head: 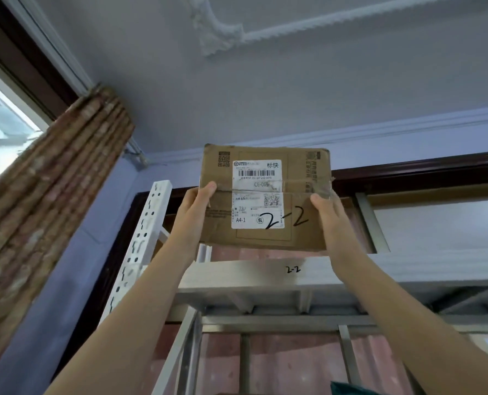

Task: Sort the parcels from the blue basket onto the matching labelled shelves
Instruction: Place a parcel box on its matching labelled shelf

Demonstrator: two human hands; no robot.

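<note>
**Box marked 2-2 raised to the shelf with the same mark**

Both hands hold a cardboard box (pixel 265 196) up high, one at each side edge. The left hand (pixel 193 212) clamps the box's left side, thumb laid across the front face and the other fingers hidden behind; the right hand (pixel 329 215) grips the right side the same way. Held so, the front stays clear, which seems meant to keep the handwritten "2-2" readable against the shelf (pixel 351 270) just below the hands, whose front edge bears a small matching "2-2". The box hangs above that edge, not resting on it, so the placing looks close but not yet done.

The box is flat, brown and creased, with soft, worn corners, a strip of tape across its middle and a white printed label (pixel 257 193). The shelf is smooth pale metal; left of the left hand stands a white post (pixel 149 223) punched with slots
</note>
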